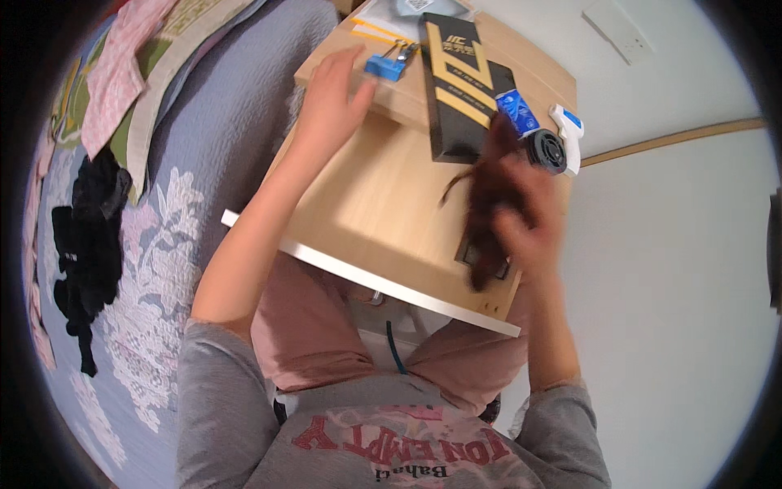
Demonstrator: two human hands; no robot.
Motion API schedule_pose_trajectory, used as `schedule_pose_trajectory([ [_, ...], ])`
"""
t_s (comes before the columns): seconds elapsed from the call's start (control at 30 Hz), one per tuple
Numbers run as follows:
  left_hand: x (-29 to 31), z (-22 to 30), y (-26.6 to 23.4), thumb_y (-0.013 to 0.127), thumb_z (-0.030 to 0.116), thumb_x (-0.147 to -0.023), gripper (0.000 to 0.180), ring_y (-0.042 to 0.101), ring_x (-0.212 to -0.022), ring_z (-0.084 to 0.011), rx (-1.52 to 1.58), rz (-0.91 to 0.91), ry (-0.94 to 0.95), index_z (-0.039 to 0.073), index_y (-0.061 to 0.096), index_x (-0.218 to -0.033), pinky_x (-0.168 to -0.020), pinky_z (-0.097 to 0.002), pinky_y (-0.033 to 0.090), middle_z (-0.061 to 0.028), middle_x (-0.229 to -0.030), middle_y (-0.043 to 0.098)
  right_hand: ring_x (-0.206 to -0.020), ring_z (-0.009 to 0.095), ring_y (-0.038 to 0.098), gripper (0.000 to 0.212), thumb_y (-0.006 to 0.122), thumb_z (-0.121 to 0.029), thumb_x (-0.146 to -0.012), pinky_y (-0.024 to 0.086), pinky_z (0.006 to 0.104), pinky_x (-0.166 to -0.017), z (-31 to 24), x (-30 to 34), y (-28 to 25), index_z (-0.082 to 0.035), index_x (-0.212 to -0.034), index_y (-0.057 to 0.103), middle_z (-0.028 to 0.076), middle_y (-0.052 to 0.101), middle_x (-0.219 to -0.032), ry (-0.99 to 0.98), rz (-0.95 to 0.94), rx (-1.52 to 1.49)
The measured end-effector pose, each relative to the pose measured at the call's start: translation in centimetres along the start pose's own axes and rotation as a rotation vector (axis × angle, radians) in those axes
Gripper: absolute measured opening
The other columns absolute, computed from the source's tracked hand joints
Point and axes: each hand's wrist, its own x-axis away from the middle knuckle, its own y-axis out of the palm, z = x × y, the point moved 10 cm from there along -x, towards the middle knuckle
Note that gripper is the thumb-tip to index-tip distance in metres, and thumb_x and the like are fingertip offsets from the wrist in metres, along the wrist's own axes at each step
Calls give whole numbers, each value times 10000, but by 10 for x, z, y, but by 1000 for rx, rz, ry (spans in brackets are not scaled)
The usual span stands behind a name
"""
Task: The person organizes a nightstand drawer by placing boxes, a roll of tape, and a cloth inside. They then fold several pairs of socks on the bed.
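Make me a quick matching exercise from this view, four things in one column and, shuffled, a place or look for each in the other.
1. dark brown item
2. blue object
3. black box
4. black cloth

A. on the bed
B. in the right hand, blurred
C. banded with yellow
D. beside the left hand

Pairs: 1-B, 2-D, 3-C, 4-A

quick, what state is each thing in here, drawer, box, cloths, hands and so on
drawer: pulled open
black-and-gold box: closed, lying flat
dark brown item: held, blurred
right hand: gripping the dark brown item, blurred
left hand: no object held, fingers apart
blue packet: lying down; sealed or opened, cannot tell
black clothing: crumpled
pink cloth: draped, creased
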Motion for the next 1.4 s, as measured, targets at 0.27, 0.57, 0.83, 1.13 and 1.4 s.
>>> schedule_pose_trajectory([
  [0.27, 157, 57, -33, 624, 287, -828, 258, 599, -750, -334, 389, -931, 50, 35, 620, -881, -667, -418, 479, -146, -764, 598, -1305, 474, 238, 610, 577, -340, -867, 252, 538, -1073, 45, 75, 174, -89, -1380, 364, 221, 197, -1472, -126, -561, 492],
  [0.57, 151, 62, -52, 717, 258, -734, 213, 593, -649, -287, 397, -716, -26, 62, 634, -758, -568, -379, 460, -76, -678, 590, -1173, 421, 435, 521, 539, -332, -860, 336, 513, -998, 109, -74, 244, -78, -1305, 446, 192, 480, -1290, -44, -125, 446],
  [0.83, 142, 10, -108, 620, 67, -809, 212, 600, -971, -333, 154, -97, -270, -14, 620, -1006, -840, -405, 472, -146, -1040, 632, -1266, 386, 335, 520, 628, -214, -765, 248, 490, -1092, -10, -9, 297, -3, -1225, 511, 201, 414, -1336, -257, -333, 190],
  [1.13, 132, -5, -76, 423, -58, -737, 613, 405, -1276, -366, -429, -458, -224, -57, 356, -1347, -1063, -465, 308, -235, -1370, 414, -1254, 390, 383, 481, 503, -53, -764, 293, 467, -1078, 93, -33, 212, -73, -1245, 499, 170, 436, -1347, 80, -331, 533],
  [1.4, 133, -4, -73, 416, -54, -718, 623, 385, -1296, -339, -461, -467, -211, -56, 372, -1339, -1077, -452, 290, -218, -1392, 399, -1084, 372, 453, 449, 521, -273, -793, 357, 521, -943, 17, -58, 300, 1, -1145, 573, 212, 499, -1214, -195, -237, 675],
])
